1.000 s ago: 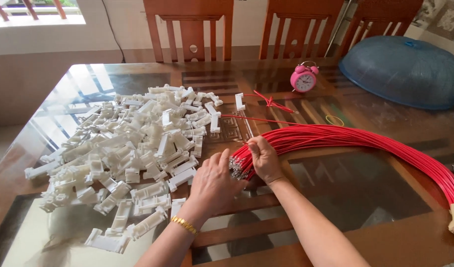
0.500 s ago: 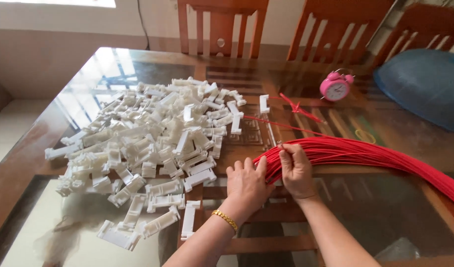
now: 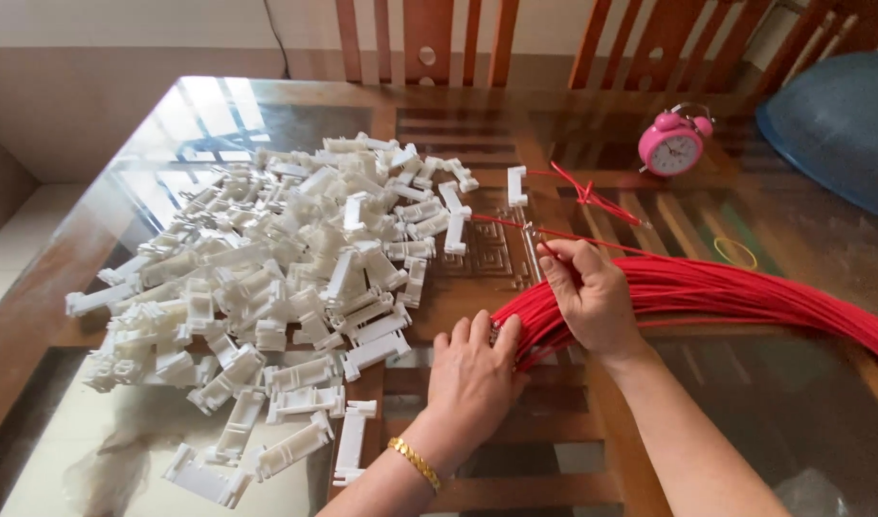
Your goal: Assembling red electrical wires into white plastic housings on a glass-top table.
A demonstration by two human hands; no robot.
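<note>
Two hands meet at the near end of a red wire bundle (image 3: 707, 292) on a glass-topped wooden table (image 3: 515, 105). The right hand (image 3: 592, 297) lies on top of the bundle, its fingers (image 3: 558, 273) curled and pinched on a single wire (image 3: 554, 233) that runs off toward the far left. The left hand (image 3: 472, 373) rests just beside it at the cut tips, fingers (image 3: 477, 330) loosely bent and touching the wire ends; whether they grip any I cannot tell. A gold bracelet (image 3: 415, 462) sits on the left wrist.

From the hands the bundle stretches right, fanning slightly, and passes out at the right edge of the view. A few loose wires (image 3: 592, 196) lie crossed just beyond the right hand. To the left, near the left hand, spreads a large heap of white plastic clips (image 3: 276, 278), with stray ones reaching the near table edge. A pink alarm clock (image 3: 673, 144) stands farther back on the right, a yellow rubber band (image 3: 735, 252) lies flat near it, and a blue mesh cover (image 3: 836, 124) sits at the far right corner.

Bare glass shows between the heap and the bundle and in front of the hands. Wooden chairs (image 3: 424, 38) stand against the far edge, and pale floor shows at left.
</note>
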